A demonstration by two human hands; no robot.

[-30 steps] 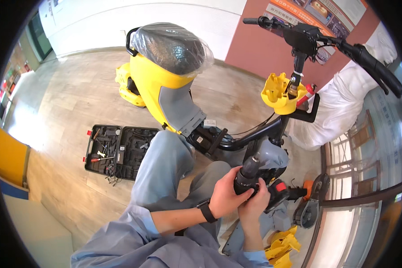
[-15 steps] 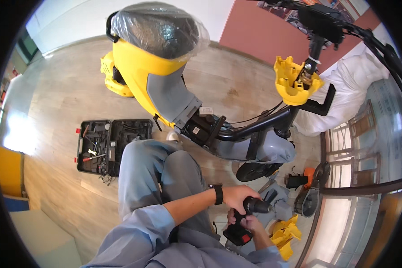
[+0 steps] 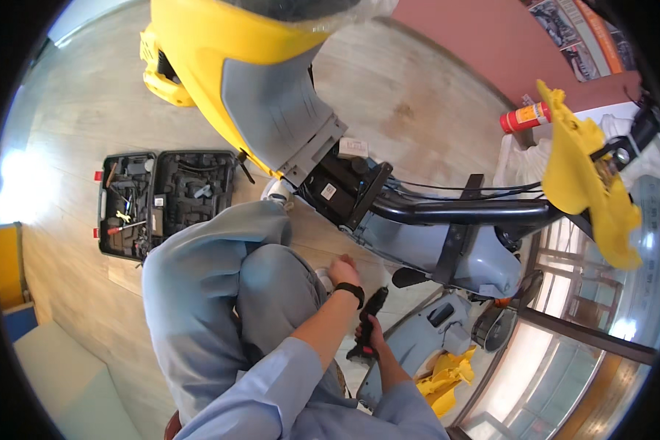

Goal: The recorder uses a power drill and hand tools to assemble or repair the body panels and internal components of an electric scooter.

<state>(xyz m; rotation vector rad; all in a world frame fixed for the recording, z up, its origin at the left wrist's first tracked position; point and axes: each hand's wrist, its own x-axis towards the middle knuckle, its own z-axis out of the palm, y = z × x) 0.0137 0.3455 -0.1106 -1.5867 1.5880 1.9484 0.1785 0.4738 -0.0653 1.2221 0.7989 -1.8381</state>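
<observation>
One hand only, the right hand (image 3: 375,334), now carries the black pistol-shaped cordless drill (image 3: 376,299), grip wrapped round its handle beside the grey-trousered legs (image 3: 279,286). Left hand (image 3: 345,273) has come off; can't tell its grip. Long grey plastic panel (image 3: 411,341), jagged yellow plastic shell (image 3: 447,378) crowd the right; black tubular scooter frame (image 3: 462,212) ahead.

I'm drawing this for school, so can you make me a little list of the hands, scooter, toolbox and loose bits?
Right hand: holds a black drill
Left hand: beside the knees; can't tell if empty
Scooter: yellow and grey, black frame showing
Toolbox: open, left of the knees
Loose bits: grey panel, yellow part
</observation>
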